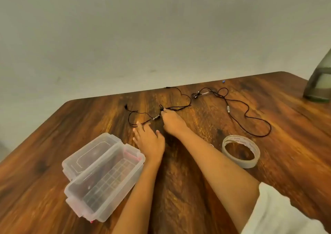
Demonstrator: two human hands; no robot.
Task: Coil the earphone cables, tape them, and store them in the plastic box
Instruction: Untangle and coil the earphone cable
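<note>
Two black earphone cables lie uncoiled on the wooden table (197, 189). The nearer cable (184, 99) loops across the table's middle, and my right hand (172, 121) pinches it near its inline remote. My left hand (149, 140) rests flat on the table with fingers spread, its fingertips at a loop of the same cable. The second earphone cable (249, 114) snakes off to the right, untouched. A clear plastic box (105, 176) stands open at the left, its lid (89, 153) folded back. A roll of clear tape (240, 151) lies flat to the right of my right forearm.
A grey-green object (318, 85) stands at the table's far right edge. A small blue speck (223, 81) sits near the far edge. A pale wall runs behind the table. A white sleeve (279, 212) shows at the bottom right.
</note>
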